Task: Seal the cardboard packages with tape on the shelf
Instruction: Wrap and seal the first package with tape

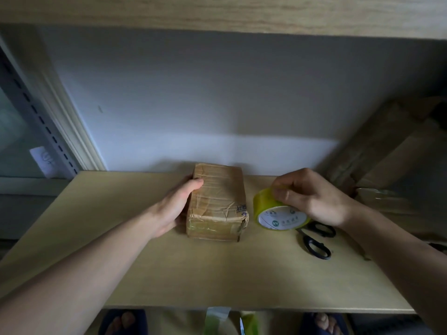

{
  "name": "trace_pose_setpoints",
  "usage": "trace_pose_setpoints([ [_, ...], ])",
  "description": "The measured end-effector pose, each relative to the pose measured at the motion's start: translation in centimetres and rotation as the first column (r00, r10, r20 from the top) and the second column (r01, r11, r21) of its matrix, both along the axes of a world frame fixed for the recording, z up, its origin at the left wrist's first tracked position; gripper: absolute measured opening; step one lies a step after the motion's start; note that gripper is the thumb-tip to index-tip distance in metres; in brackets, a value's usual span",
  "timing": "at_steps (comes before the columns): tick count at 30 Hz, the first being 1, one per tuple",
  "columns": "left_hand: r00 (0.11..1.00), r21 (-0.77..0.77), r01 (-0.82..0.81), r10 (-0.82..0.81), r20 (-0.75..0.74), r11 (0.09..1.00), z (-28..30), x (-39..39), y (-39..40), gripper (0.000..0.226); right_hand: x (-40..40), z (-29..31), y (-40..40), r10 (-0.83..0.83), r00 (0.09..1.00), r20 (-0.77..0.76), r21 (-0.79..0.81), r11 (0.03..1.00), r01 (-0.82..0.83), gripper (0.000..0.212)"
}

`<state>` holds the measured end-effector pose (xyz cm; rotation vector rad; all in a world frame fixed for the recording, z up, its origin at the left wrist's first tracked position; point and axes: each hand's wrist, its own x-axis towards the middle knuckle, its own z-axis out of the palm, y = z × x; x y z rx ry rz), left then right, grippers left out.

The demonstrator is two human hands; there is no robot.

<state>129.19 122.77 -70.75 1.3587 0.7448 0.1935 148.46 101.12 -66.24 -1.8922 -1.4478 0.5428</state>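
Observation:
A small brown cardboard package [219,201], wrinkled and wrapped in tape, lies on the wooden shelf [217,274] near the back wall. My left hand [177,206] holds its left side, thumb curled over the top edge. To the package's right stands a yellow-green roll of tape [275,213] with a white core, tilted toward me. My right hand [307,197] grips the roll from above, fingertips curled over its outer band.
Black-handled scissors [316,240] lie on the shelf just right of the tape roll, partly under my right wrist. Larger cardboard boxes [391,151] are stacked at the far right. An upper shelf board [217,13] hangs overhead. A window frame [48,117] stands at the left.

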Motion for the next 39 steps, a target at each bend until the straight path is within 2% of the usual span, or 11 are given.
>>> trace_pose_setpoints([
  [4,1.0,0.005,0.02,-0.02,0.016,1.0,0.2,0.0,-0.1,0.035,0.1,-0.4,0.2,-0.005,1.0,-0.01,0.02,1.0,0.005,0.03],
  [10,0.999,0.007,0.033,-0.033,0.012,0.999,-0.1,-0.1,0.1,0.037,0.4,-1.1,0.3,0.013,1.0,-0.029,0.011,1.0,-0.013,0.04],
  [16,0.999,0.026,0.05,-0.05,0.016,0.998,-0.2,-0.1,0.3,0.036,0.1,-2.0,0.4,-0.003,0.999,-0.032,-0.002,1.0,0.002,0.028],
  [21,0.995,0.265,0.066,-0.042,-0.093,0.962,-0.1,-0.1,0.3,0.044,-0.3,-2.8,0.6,-0.037,0.998,-0.042,0.0,0.999,0.037,0.026],
  [23,0.969,0.424,0.104,0.004,-0.247,0.9,-0.1,-0.2,0.6,0.046,-0.4,-2.9,0.8,-0.052,0.996,-0.079,0.003,0.999,0.053,0.024],
  [25,0.957,0.486,0.146,0.001,-0.289,0.862,0.3,-0.3,0.4,0.035,-0.5,-3.0,0.9,-0.057,0.993,-0.102,0.001,0.998,0.057,0.024],
  [27,0.944,0.57,0.195,0.005,-0.33,0.798,1.3,-0.4,0.4,0.057,-0.5,-2.9,0.9,-0.06,0.989,-0.133,0.003,0.998,0.061,0.023],
  [30,0.918,0.791,0.392,-0.149,-0.366,0.469,4.9,0.0,-1.3,0.109,-0.4,-3.0,1.1,-0.076,0.98,-0.184,-0.002,0.997,0.077,0.02],
  [33,0.75,0.709,0.655,-0.345,-0.565,0.262,7.3,1.8,-3.1,0.141,-0.2,-3.3,1.2,-0.101,0.97,-0.219,0.02,0.994,0.108,0.017],
  [36,0.573,0.559,0.818,-0.28,-0.77,0.135,6.9,4.0,-3.7,0.144,-0.4,-3.2,1.0,-0.108,0.962,-0.251,0.024,0.993,0.117,0.015],
  [39,0.472,0.458,0.882,-0.18,-0.863,0.113,6.5,5.3,-3.6,0.133,-0.5,-3.2,0.8,-0.116,0.958,-0.26,0.02,0.992,0.126,0.018],
])
